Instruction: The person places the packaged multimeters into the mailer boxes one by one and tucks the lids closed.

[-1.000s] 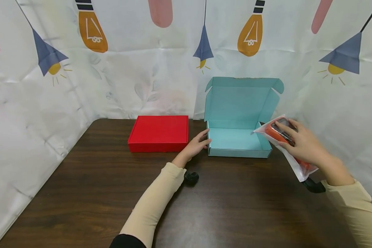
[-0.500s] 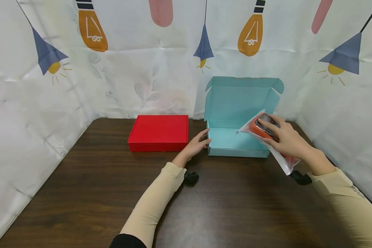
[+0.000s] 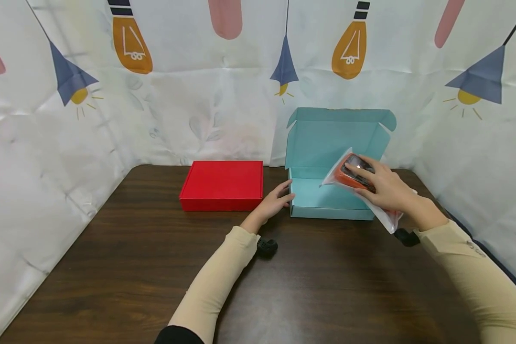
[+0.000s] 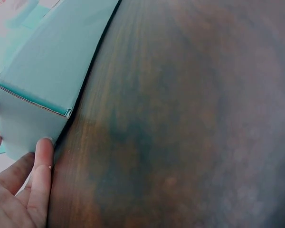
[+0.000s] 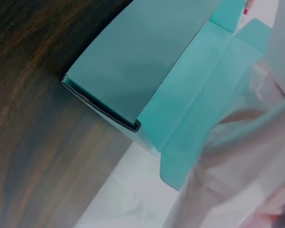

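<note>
A teal cardboard box (image 3: 322,212) stands on the table with its lid raised. My left hand (image 3: 272,201) rests against its left side with fingers extended. Up close in the left wrist view, the fingertips (image 4: 45,145) touch the box's end wall (image 4: 28,116). My right hand (image 3: 389,188) grips a clear plastic bag (image 3: 382,216) holding an orange-and-black item (image 3: 343,176), tilted above the right part of the box. In the right wrist view the bag (image 5: 218,194) fills the right side, blurred, beside the box (image 5: 137,52); the right hand's fingers are hidden there.
A closed red box (image 3: 223,179) sits on the dark wooden table (image 3: 112,267), left of the teal box. A white cloth (image 3: 176,110) printed with lamps and bulbs hangs behind and at both sides. Black wrist cameras (image 3: 266,248) show below both hands.
My right hand has carried the bagged item leftward, from beside the teal box's right edge to over its inside. The left hand has stayed at the box's left side.
</note>
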Demonstrator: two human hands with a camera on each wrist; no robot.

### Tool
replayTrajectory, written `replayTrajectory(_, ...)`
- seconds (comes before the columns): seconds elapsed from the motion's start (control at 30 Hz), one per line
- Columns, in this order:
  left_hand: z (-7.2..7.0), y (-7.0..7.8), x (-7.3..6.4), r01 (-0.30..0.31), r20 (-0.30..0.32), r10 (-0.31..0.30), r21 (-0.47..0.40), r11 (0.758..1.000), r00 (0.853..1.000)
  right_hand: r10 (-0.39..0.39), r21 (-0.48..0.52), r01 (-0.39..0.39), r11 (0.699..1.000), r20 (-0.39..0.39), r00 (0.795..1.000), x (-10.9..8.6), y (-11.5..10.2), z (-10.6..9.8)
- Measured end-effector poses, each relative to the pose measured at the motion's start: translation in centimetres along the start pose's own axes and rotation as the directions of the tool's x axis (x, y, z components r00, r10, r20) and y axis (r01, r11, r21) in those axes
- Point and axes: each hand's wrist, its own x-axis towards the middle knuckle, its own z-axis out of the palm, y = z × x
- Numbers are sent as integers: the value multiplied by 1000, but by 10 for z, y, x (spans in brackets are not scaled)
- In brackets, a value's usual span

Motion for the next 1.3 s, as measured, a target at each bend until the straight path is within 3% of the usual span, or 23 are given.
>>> replayTrajectory(0.43, 0, 2, -2, 2, -9, -2, 10, 1000, 1000, -132, 2, 132, 991, -34, 991, 18, 14, 15)
replayTrajectory(0.97, 0, 0, 0, 2, -6, -2, -5, 1000, 1000, -232, -46, 232, 972, 4, 973, 41, 18, 28)
replayTrajectory(1.1, 0, 0, 0, 9, -7, -9, -3, 1000, 1000, -277, -94, 275, 957, -4, 961, 48, 19, 31)
replayTrajectory(1.3, 0, 0, 0, 19, -9, -19, -1, 1000, 1000, -375, -153, 369, 917, -16, 927, 58, 22, 38)
